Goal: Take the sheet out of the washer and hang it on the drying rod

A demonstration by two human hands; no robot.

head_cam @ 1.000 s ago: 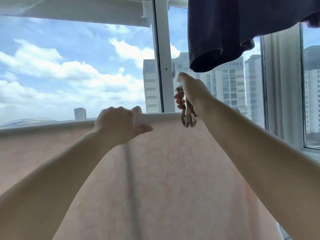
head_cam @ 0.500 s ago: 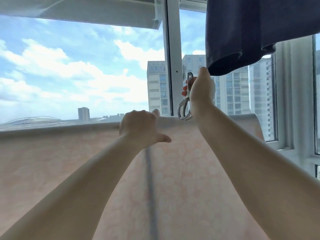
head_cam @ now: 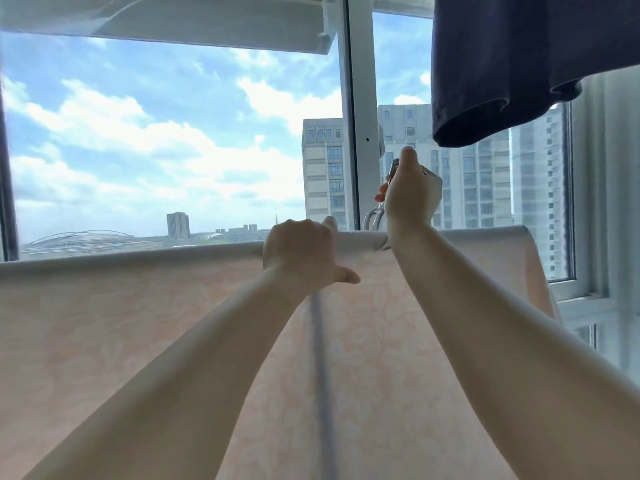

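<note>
Sheet [head_cam: 138, 327], pale peach with a faint flower pattern, hangs folded over a horizontal line in the head view, its top fold running from the left edge across to the right of the frame; the drying rod itself is hidden under that fold. The cloth falls toward the camera and fills the lower half of the picture, with a thin grey stripe [head_cam: 320, 358] running down it below the left wrist.

The left hand [head_cam: 299, 252] sits on the top fold near the middle of the frame, its fingers curled over the edge of the sheet and its thumb sticking out to the right against the near face of the cloth. The right hand [head_cam: 410, 199] is raised just above the fold and a little to the right of the left one, gripping a metal clip [head_cam: 375, 216] whose curved lower end reaches down to the fold; whether the clip already bites the cloth cannot be told. Both forearms stretch up from the bottom corners across the sheet.

A dark blue garment [head_cam: 519, 64] hangs above the right hand, its hem close over the raised thumb. Behind everything is a window [head_cam: 356, 116] with a white frame, showing clouded sky and tall buildings [head_cam: 467, 174].
</note>
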